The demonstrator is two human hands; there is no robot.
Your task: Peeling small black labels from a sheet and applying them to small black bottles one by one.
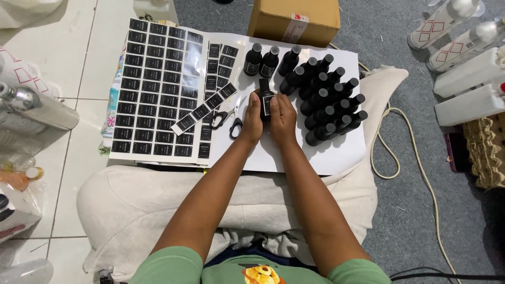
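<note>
Two large sheets spread over the lap: white board (336,158) on the right, black-label sheet (158,89) on the left, overlapping at the middle. Beyond, brown cardboard box (294,21) at the board's far edge. Cluster of black bottles (329,102) lying on the board, right of the hands. Left hand (252,121) and right hand (283,120) both closed around one small black bottle (266,101), label facing up, above the board's centre. Black-handled scissors (229,121) just left of the left hand.

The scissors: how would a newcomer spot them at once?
Start at the white board across the lap. Just beside the left hand lie the scissors, black-handled. Unlike the black bottles on the other side, they lie flat with looped handles.
</note>
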